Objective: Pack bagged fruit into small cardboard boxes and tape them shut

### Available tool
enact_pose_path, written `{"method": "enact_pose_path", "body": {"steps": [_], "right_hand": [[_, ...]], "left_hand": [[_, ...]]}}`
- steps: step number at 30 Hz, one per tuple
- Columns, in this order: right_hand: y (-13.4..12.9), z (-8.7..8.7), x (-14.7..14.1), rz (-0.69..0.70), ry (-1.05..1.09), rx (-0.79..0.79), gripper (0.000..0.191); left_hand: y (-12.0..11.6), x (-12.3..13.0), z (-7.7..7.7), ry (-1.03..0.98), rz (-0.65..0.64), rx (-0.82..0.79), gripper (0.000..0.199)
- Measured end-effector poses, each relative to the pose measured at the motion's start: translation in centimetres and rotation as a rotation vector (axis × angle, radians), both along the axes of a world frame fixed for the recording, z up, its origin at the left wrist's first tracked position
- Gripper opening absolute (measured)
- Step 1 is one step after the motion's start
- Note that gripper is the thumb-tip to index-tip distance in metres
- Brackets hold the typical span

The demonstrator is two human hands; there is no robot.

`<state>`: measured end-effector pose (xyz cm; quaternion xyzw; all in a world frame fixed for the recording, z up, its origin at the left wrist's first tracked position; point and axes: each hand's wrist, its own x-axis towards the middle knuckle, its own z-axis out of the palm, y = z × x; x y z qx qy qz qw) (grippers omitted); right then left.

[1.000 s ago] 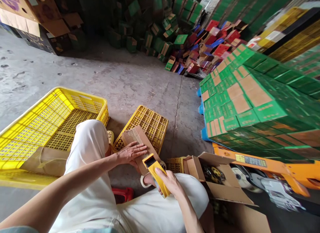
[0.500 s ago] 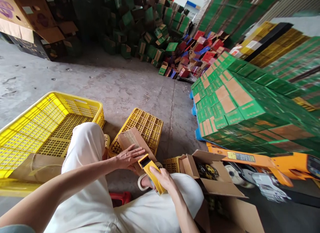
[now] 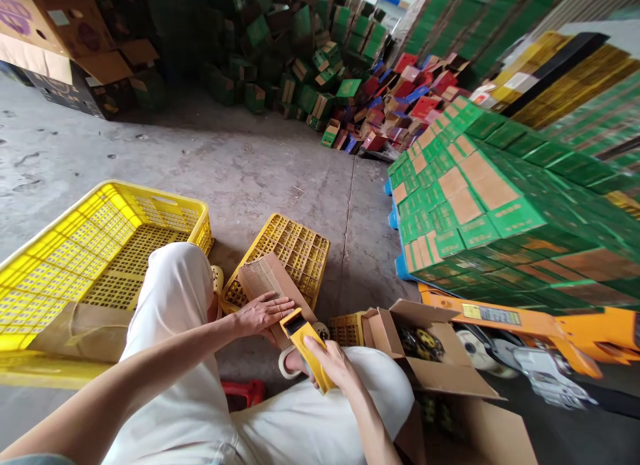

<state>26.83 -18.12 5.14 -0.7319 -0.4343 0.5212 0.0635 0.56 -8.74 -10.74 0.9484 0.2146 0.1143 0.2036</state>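
Observation:
My left hand (image 3: 265, 313) lies on the near part of a brown cardboard box (image 3: 265, 278), its fingers stretched out flat. The box rests at a slant on an upturned yellow plastic crate (image 3: 295, 245). My right hand (image 3: 333, 362) is wrapped round a yellow handheld tool (image 3: 305, 345) with a dark slot near its upper end; its exact kind I cannot make out. The tool's upper end is close to my left fingertips and the box's near edge. Whether it touches the box I cannot tell.
A large yellow basket (image 3: 107, 235) stands at left. Right of my knee are an open carton (image 3: 450, 372) and an orange pallet jack (image 3: 500, 315). Green boxes (image 3: 465, 198) are stacked on a blue pallet (image 3: 403, 266). Loose boxes (image 3: 390, 108) lie heaped at the back.
The whole view has shifted slightly, so most things appear a little further right. My hands, the box and the yellow tool keep nearly the same places relative to each other.

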Motion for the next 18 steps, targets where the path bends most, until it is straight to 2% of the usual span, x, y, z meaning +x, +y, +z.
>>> {"method": "enact_pose_path", "body": {"steps": [3,9,14,18], "right_hand": [[-0.6,-0.4,0.9,-0.003,0.062,-0.063,0.049],[-1.2,-0.6,1.2,-0.036,0.029,-0.056,0.048],[-0.7,-0.1,0.9,-0.041,-0.014,-0.081,0.046],[-1.0,-0.7,1.0,-0.033,0.001,-0.105,0.051]], "left_hand": [[0.0,-0.1,-0.2,0.004,0.006,0.005,0.092],[-0.1,-0.1,-0.1,-0.009,0.017,0.034,0.096],[-1.5,0.8,0.1,0.013,0.064,0.077,0.104],[-2.5,1.7,-0.3,-0.007,0.057,0.081,0.104]]}}
